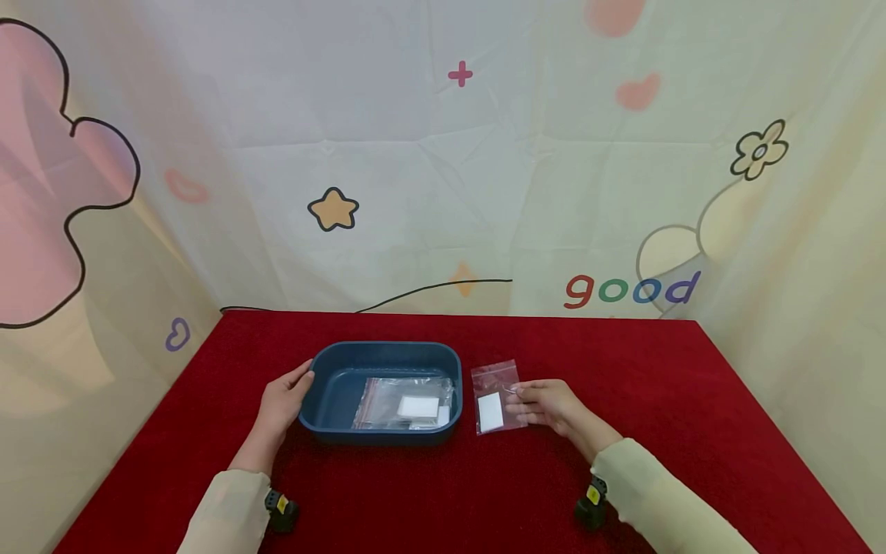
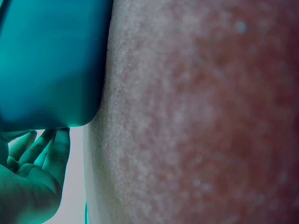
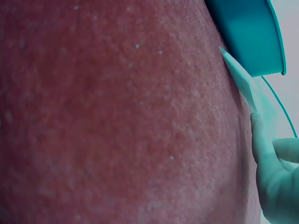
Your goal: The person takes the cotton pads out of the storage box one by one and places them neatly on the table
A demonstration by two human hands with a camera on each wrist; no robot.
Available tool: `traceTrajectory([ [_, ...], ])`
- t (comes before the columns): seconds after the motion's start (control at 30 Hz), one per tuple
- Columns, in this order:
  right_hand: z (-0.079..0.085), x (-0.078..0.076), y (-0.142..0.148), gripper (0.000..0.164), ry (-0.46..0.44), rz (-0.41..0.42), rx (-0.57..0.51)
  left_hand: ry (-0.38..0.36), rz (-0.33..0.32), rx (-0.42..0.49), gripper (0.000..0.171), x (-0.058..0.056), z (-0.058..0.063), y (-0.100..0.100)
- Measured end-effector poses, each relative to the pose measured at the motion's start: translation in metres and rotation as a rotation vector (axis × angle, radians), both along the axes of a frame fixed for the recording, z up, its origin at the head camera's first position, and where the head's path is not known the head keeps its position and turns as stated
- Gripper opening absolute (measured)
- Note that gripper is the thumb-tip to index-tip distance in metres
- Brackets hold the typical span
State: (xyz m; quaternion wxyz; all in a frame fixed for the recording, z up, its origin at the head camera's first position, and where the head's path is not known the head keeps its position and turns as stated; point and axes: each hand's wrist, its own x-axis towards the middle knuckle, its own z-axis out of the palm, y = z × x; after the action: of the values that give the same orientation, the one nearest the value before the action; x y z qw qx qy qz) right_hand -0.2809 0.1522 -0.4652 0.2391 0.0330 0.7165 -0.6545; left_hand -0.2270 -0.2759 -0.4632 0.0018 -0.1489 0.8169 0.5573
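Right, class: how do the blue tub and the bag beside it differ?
The blue tub is opaque; the bag is see-through. The tub is larger than the bag. The left hand touches the tub; the right hand pinches the bag. Both contain something.

A curtained tabletop booth (image 1: 388, 100); the wider room is hidden
The red, plush-looking cloth-covered tabletop (image 1: 443, 492) is enclosed at the back and sides by creased, pale cream fabric hangings (image 1: 519, 192), printed with a black-outlined orange star (image 1: 334, 209), a pink cloud shape (image 1: 34, 208) and multicoloured lettering reading "good" (image 1: 613, 291).
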Motion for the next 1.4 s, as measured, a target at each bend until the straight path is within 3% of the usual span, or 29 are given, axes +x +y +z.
traceTrajectory([
  [0.37, 0.002, 0.0, 0.001, 0.038, 0.032, 0.028, 0.084, 0.005, -0.002, 0.005, 0.051, 0.0, 0.0, 0.0],
  [0.7, 0.008, -0.002, 0.004, 0.035, 0.074, 0.082, 0.236, 0.01, 0.0, 0.005, 0.051, -0.001, -0.001, -0.001],
  [1.4, 0.013, -0.007, 0.017, 0.034, 0.068, 0.158, 0.325, 0.018, -0.001, -0.015, 0.05, -0.001, -0.002, -0.001],
])
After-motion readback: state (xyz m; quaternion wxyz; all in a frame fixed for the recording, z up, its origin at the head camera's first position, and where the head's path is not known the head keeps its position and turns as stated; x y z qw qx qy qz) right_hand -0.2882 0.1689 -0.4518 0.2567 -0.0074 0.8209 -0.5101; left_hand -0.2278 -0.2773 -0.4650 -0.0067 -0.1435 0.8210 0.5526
